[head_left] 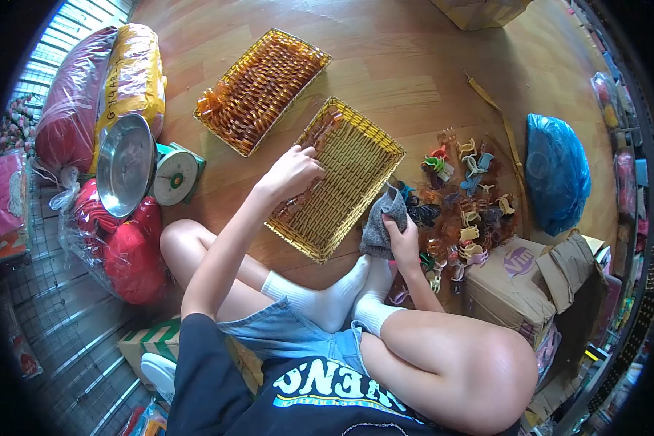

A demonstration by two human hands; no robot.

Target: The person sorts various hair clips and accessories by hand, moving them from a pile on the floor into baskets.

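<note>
In the head view, the left hand [292, 173], fingers curled, meets brown clips [321, 132] along the near basket's [356, 163] left side; whether it pinches one is unclear. The right hand [404, 243] grips a gray cloth [385, 211], left of piled hair clips [469, 231].

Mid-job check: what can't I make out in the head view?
All in the head view:
Left hand: anything it may pinch, hidden by the hand itself.
Right hand: part of it, hidden by the grey cloth.
Blue bag: contents, hidden by its plastic.
Scale: dial figures, too small.
Top box: the rest, cut off by the upper edge.
</note>
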